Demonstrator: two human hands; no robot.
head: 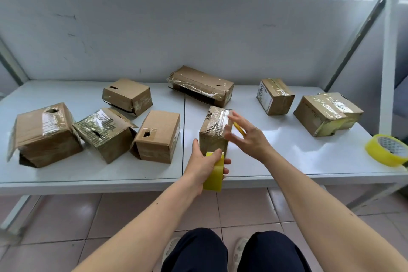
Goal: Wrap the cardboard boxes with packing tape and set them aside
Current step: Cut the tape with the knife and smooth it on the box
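Observation:
A small cardboard box (215,127), shiny with clear tape on top, stands on the white table (287,161) near its front edge. My left hand (204,163) grips a yellow roll of packing tape (214,178) right at the box's near face. My right hand (249,137) is at the box's right side, its fingertips touching the taped top edge, blurred. A thin yellow tool (239,129) is tucked between its thumb and fingers.
Several boxes lie to the left, such as a torn one (44,132) and a plain one (157,137). A long box (201,85) sits at the back, two taped boxes (274,96) (326,112) to the right. A second tape roll (387,149) lies by the right edge.

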